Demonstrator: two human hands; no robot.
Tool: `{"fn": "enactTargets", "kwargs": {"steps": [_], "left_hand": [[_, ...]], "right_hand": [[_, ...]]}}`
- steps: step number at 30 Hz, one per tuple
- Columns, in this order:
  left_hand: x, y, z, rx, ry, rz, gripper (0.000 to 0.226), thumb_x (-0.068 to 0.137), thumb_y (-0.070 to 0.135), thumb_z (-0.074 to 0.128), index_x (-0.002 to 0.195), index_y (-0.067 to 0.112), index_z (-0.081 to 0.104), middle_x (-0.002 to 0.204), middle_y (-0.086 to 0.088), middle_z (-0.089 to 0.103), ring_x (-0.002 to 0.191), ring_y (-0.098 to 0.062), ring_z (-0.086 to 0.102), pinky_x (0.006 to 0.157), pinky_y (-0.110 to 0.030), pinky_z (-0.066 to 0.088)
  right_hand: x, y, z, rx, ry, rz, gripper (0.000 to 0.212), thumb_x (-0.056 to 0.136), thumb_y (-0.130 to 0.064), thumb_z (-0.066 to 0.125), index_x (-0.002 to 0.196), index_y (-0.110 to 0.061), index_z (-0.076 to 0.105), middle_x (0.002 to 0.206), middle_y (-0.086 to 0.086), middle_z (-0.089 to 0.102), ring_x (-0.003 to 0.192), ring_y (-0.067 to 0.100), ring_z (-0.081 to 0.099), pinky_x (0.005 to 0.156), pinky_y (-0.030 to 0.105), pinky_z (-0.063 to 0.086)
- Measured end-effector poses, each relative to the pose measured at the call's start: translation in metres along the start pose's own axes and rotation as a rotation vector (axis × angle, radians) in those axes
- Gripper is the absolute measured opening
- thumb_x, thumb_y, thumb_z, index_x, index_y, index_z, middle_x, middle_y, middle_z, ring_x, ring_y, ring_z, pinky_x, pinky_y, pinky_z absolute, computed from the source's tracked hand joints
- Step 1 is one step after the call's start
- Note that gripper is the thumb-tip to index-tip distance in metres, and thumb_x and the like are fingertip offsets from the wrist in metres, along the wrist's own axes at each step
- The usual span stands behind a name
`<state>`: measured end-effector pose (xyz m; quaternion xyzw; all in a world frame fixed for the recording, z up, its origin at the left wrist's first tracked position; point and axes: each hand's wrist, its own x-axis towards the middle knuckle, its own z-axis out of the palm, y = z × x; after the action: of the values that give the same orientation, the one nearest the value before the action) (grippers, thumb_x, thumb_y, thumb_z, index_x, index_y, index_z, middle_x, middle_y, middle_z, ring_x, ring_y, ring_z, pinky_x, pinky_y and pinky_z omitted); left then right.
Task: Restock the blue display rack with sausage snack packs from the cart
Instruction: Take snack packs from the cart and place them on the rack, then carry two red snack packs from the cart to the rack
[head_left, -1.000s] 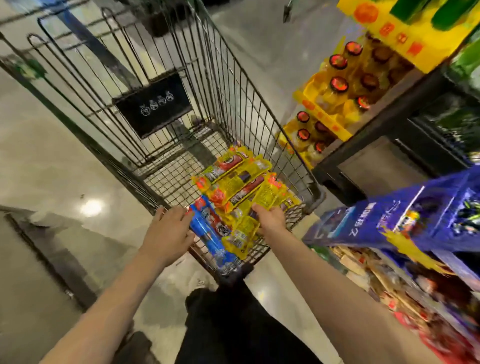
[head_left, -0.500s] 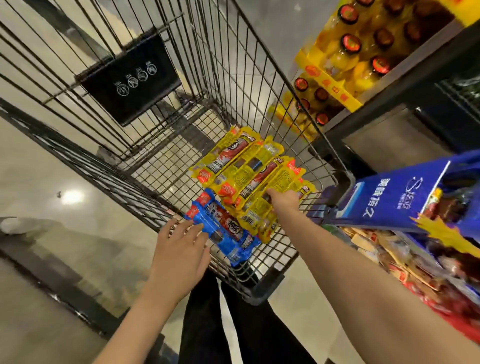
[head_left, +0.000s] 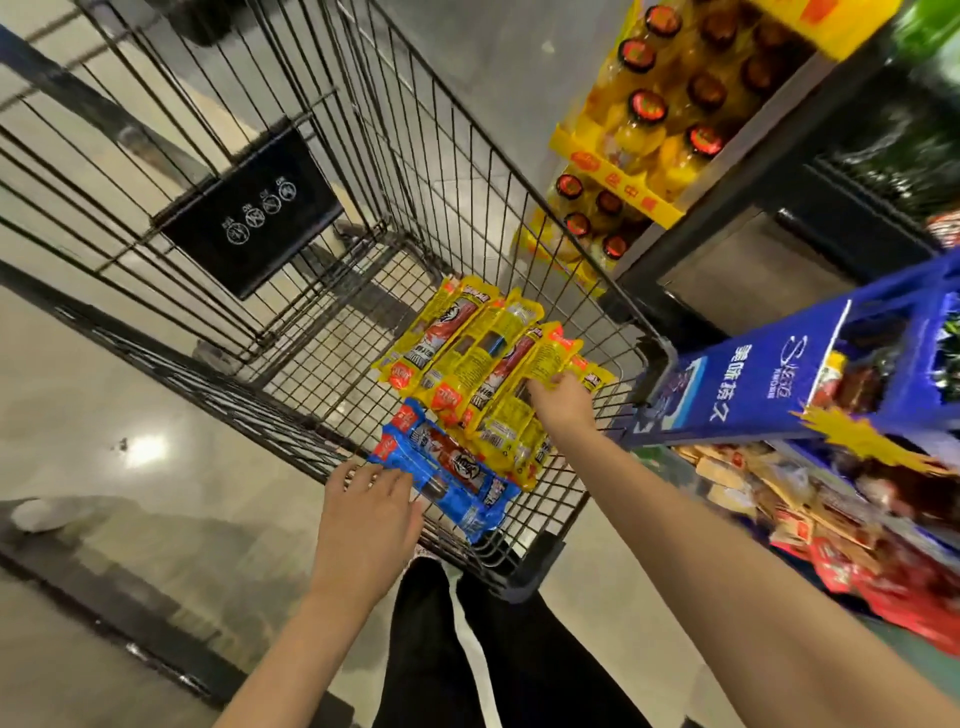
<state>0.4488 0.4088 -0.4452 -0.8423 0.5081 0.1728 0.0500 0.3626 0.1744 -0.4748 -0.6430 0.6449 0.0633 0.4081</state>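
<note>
Yellow sausage packs (head_left: 483, 374) are lying in the cart (head_left: 524, 566) beside the blue rack (head_left: 753, 384); your right hand (head_left: 561, 402) is pinching one; your left hand (head_left: 371, 512) is resting, fingers apart, on a blue pack (head_left: 457, 483); next, you're probably lifting it rackward.

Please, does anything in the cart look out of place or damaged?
Nothing looks damaged or spilled. The yellow packs lie in a loose, overlapping fan in the cart, and the blue pack lies askew beneath them: untidy, but ordinary for stock.
</note>
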Motion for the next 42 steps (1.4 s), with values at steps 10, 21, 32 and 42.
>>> {"fn": "enactTargets", "kwargs": {"steps": [10,21,32,42], "left_hand": [[0.015,0.03,-0.071,-0.091,-0.218,0.026,0.034,0.094,0.043,0.042,0.113,0.018,0.053,0.116,-0.004,0.063,0.107,-0.023,0.058,0.084,-0.032,0.045],[0.003,0.241,-0.162,0.014,0.057,0.493,0.043,0.086,0.036,0.052,0.118,0.009,0.061,0.094,-0.009,0.07,0.084,-0.028,0.068,0.064,-0.034,0.056],[-0.025,0.486,-0.184,-0.099,0.297,0.651,0.06,0.095,0.044,0.041,0.145,0.013,0.026,0.144,-0.004,0.04,0.129,-0.022,0.04,0.102,-0.035,0.04],[0.03,0.544,-0.224,-0.225,0.318,0.468,0.066,0.096,0.049,0.034,0.147,0.009,0.022,0.137,-0.015,0.045,0.12,-0.034,0.047,0.092,-0.043,0.045]], "right_hand": [[-0.145,0.058,-0.126,-0.311,0.097,-0.411,0.043,0.091,-0.038,0.053,0.131,-0.022,0.05,0.124,0.004,0.057,0.117,0.024,0.051,0.097,0.039,0.042],[-0.23,0.212,-0.265,-0.099,0.542,-0.244,0.036,0.083,-0.037,0.053,0.116,-0.022,0.058,0.112,-0.001,0.061,0.107,0.022,0.054,0.089,0.036,0.04],[-0.251,0.366,-0.409,-0.018,0.727,-0.196,0.052,0.091,-0.034,0.057,0.137,-0.013,0.044,0.134,0.003,0.051,0.126,0.023,0.047,0.104,0.042,0.038],[-0.183,0.342,-0.503,-0.103,0.85,-0.163,0.046,0.096,-0.04,0.044,0.13,-0.009,0.046,0.125,0.01,0.053,0.117,0.028,0.049,0.093,0.044,0.044]]}}
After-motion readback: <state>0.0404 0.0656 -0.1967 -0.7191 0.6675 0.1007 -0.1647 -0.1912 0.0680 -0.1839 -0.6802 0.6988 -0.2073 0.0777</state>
